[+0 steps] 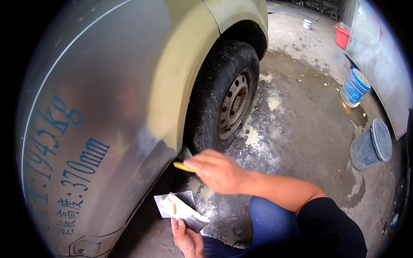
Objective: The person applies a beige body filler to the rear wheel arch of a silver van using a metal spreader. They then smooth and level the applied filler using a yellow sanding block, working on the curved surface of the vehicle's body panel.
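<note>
My left hand [186, 238] is closed, with the thumb on top, on metal putty scrapers [197, 223] whose thin flat blades overlap. Pale putty [182, 209] coats the upper blade, and a yellow-brown streak [174, 207] lies across it. Above and to the right, my right hand [219, 172] grips a slim yellow tube [184, 167], its end pointing left toward the vehicle. Fingers cover most of the tube. Beside both hands is the grey vehicle body panel [116, 99]. Around the wheel arch runs a band of cream filler [174, 73].
A black tyre on a rusty steel wheel [236, 105] stands just beyond my right hand. White powder and wet patches mark the concrete floor [301, 129]. To the right are a grey bucket [366, 148], a blue-and-white pail [355, 87], a red bin [342, 37] and a leaning metal sheet [380, 56].
</note>
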Motion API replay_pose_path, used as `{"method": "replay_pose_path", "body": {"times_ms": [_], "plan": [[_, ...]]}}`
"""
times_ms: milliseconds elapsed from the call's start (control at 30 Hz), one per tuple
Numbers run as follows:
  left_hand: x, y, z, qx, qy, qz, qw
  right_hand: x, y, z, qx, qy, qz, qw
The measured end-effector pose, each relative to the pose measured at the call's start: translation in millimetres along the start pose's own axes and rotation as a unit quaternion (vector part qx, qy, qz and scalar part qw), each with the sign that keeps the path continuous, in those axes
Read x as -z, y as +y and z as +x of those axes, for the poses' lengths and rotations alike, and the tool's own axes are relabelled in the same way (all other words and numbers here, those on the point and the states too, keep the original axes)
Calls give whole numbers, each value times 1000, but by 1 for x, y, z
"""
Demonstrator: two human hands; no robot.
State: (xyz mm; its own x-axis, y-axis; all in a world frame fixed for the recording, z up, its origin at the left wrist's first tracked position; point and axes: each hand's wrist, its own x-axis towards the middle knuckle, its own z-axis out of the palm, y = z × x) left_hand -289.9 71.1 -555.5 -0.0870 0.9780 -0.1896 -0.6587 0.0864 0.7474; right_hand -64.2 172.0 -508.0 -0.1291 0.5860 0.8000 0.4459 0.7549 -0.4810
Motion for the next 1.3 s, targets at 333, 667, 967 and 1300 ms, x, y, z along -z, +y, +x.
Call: {"method": "replay_pose_path", "body": {"times_ms": [333, 667, 967, 1300], "plan": [[-26, 12, 16, -53, -3, -30, 998, 11, -4, -83, -31, -255, 47, 965], [-14, 4, -4, -18, -3, 26, 999, 145, 115, 129, -52, 259, -243, 933], [-8, 0, -5, -16, 28, 50, 998, 112, 105, 137, 14, 228, -261, 938], [-5, -6, -2, -15, 31, 52, 998, 25, 70, 66, 43, 138, -253, 957]]}}
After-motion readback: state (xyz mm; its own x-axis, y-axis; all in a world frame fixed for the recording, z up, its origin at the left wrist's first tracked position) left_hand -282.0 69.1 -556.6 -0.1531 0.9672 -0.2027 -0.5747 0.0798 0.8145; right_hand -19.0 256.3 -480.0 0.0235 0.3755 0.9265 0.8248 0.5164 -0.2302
